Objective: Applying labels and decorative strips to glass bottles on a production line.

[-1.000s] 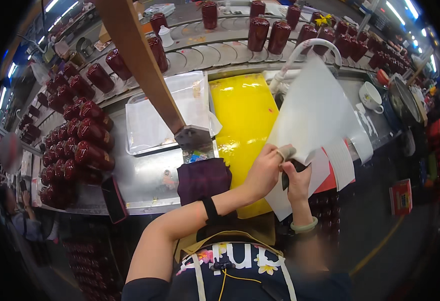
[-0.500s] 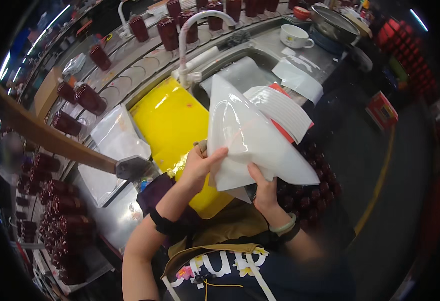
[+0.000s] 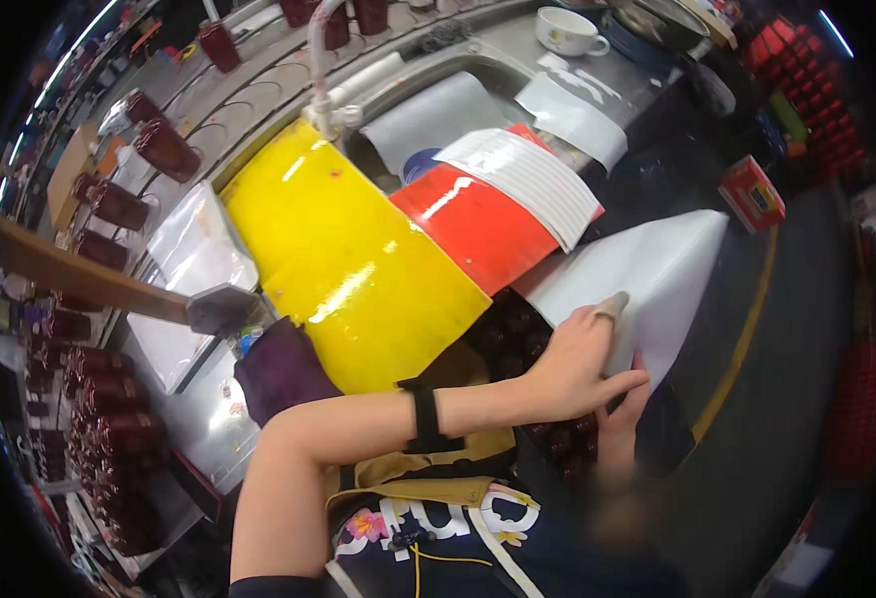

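Note:
A glossy white sheet, bent and folded, is out to the right of the yellow board. My left hand reaches across my body and grips it near its lower edge; a greyish cover sits on one fingertip. Just below, my right hand pinches the same edge, its fingers partly hidden by the sheet. Over the sink's front lies a bright yellow board. Beside it is a red board carrying a stack of white strips printed with lines.
Behind are a metal sink with a white faucet and a white cup. Dark red jars stand on the conveyor at left, with more stacked below. A wooden bar crosses the left side. A dark purple cloth lies near me.
Both hands have carried the white sheet from in front of the sink to the right, uncovering the red board. My left forearm now stretches across my body, and the view has shifted.

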The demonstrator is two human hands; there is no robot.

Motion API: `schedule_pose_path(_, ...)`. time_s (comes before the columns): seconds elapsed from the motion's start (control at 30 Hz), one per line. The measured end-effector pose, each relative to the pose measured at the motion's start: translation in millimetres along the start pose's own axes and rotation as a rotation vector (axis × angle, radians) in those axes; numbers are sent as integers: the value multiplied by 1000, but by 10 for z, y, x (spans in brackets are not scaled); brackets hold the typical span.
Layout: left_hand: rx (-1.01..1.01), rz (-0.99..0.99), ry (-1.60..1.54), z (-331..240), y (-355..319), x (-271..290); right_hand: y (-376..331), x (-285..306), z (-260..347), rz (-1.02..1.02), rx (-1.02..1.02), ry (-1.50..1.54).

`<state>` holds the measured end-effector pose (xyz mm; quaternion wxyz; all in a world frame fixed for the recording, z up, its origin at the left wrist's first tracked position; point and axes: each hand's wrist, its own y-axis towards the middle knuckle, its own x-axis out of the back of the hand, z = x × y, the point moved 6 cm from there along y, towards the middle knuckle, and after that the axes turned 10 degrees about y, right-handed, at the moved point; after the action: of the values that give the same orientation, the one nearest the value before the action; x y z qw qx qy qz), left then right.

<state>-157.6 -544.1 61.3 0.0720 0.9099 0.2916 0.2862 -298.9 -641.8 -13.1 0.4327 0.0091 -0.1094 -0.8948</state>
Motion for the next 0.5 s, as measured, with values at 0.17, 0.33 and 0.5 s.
schedule_pose_path(0.17, 76, 54, 120, 323, -417, 627, 717, 156, -1433, -556, -574, 1247)
schedule_pose_path(0.33, 287, 82, 257, 456, -687, 1333, 1611, -580, -2218, -456, -699, 998)
schedule_pose_path(0.5, 475, -114, 241, 561, -922, 1855, 1761, -1388, -2214, -372, -633, 973)
